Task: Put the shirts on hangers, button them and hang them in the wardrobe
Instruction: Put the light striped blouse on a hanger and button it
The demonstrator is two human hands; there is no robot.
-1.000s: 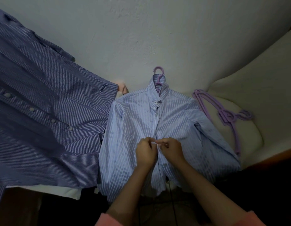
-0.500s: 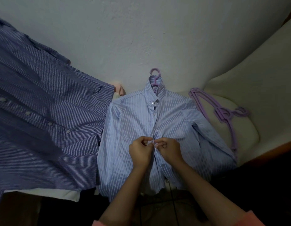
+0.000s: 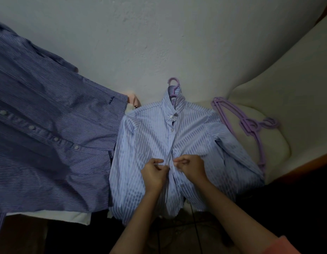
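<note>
Nearest, the left hand (image 3: 154,174) and the right hand (image 3: 191,166) sit close together at the front opening of the light blue striped shirt (image 3: 150,140), each with its fingers curled and pinching an edge of the placket about midway down. Whether a button is between the fingertips cannot be made out.

Just beyond the hands, the placket looks closed up to the collar, where a button (image 3: 171,116) shows. Below the hands the front still hangs apart, so the lower buttons appear undone. This shirt is already on a purple hanger (image 3: 173,82), whose hook pokes out past the collar, on the far side from the hands.

Left of the hands, touching the light shirt's edge, lies a dark blue striped shirt (image 3: 49,136) with a row of buttons visible; no hanger can be seen in it. Right of the hands and further off, spare purple hangers (image 3: 250,123) rest on a cream cushion (image 3: 280,147).

No wardrobe is in view; hanging seems still to come.
</note>
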